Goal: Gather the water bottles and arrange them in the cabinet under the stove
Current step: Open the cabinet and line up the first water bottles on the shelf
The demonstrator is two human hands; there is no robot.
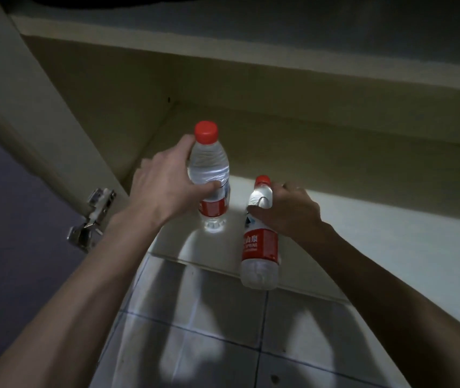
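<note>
Under the shelf, the open cabinet (251, 130) fills the view, its door (13, 113) swung left with a metal hinge (91, 217). At the front edge of its floor the left hand (164, 189) holds one upright water bottle (209, 175) round the middle. The right hand (287, 211) grasps a second bottle (259, 247) at the shoulder, tilted above the tiled floor (223, 331). Both look full, so rather heavy, with thin walls that yield; a mid-body grip seems safest. Nothing stands in the way.

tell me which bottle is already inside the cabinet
The bottle in the left hand, upright on the cabinet floor. The right hand's bottle hangs over the tiles.
</note>
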